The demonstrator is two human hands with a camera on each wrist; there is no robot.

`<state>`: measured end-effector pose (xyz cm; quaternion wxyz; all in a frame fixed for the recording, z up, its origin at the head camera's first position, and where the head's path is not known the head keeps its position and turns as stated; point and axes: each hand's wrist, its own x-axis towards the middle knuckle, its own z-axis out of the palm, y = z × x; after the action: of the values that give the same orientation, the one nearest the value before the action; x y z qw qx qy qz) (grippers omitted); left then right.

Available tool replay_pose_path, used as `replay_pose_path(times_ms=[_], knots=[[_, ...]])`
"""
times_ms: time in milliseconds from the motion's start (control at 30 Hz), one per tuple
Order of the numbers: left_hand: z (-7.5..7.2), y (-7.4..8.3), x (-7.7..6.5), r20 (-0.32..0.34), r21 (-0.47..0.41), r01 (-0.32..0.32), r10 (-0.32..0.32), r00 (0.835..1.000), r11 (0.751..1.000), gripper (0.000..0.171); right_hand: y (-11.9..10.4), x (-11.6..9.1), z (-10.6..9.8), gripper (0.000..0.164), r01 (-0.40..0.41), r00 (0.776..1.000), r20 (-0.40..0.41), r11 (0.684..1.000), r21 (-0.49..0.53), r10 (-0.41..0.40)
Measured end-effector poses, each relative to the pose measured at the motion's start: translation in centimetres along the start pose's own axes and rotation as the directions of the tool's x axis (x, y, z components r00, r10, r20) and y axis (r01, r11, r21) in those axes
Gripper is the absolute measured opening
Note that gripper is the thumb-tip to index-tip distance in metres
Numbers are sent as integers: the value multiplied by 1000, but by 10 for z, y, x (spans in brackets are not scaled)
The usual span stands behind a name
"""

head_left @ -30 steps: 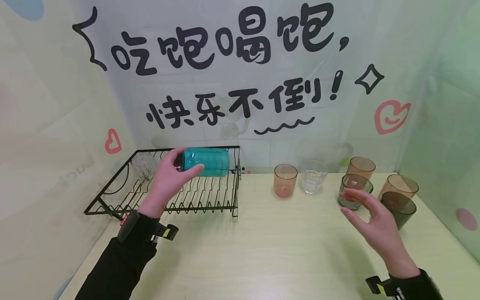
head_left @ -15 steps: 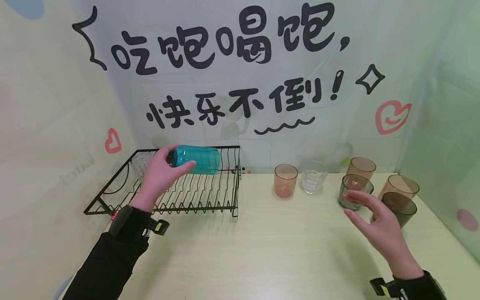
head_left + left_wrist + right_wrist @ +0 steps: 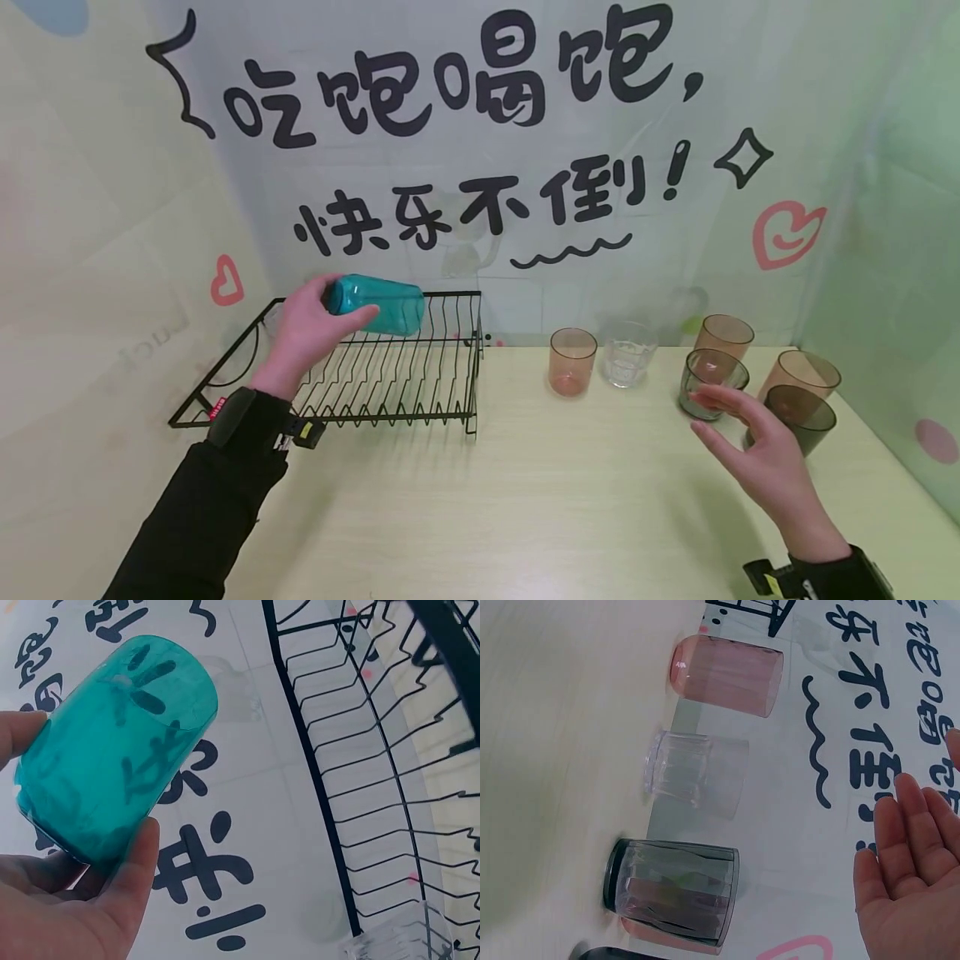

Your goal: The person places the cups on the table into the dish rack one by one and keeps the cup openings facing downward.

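Note:
My left hand point(image 3: 303, 329) holds a teal glass tumbler point(image 3: 384, 305) above the black wire rack point(image 3: 405, 416). The tumbler lies nearly sideways, its closed end by the palm and its mouth pointing right and slightly down. Fingers and thumb span its base end in the left wrist view, apart from the rack. A clear glass point(image 3: 397, 941) sits at the rack's left end, mostly hidden behind the hand in the head view. My right hand point(image 3: 768, 467) hovers over the table with thumb and fingers spread, holding nothing. Nearest to it is a grey ribbed glass point(image 3: 676, 889).
A pink tumbler point(image 3: 572, 362) and a clear glass point(image 3: 628, 357) stand mid-table by the back wall. On the right are two amber tumblers, one behind point(image 3: 723, 333) and one beside the right wall point(image 3: 806, 371), plus a dark grey tumbler point(image 3: 806, 417).
My left hand has moved left and upward with the teal tumbler, which now tilts more, its mouth end lower. My right hand has barely moved.

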<state>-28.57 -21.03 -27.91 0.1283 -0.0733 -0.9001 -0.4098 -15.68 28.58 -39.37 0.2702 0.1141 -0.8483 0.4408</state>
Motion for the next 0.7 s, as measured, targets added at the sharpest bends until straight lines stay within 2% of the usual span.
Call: replay_pose_path(times_ms=[333, 700], knots=[[-8, -2, 10, 6, 40, 27, -27, 1000, 999, 83, 4, -2, -3, 45, -6, 1000, 6, 999, -51, 6], [-13, -9, 28, 4, 83, 46, -47, 999, 995, 80, 11, -3, -8, 45, -23, 1000, 14, 996, -91, 25]])
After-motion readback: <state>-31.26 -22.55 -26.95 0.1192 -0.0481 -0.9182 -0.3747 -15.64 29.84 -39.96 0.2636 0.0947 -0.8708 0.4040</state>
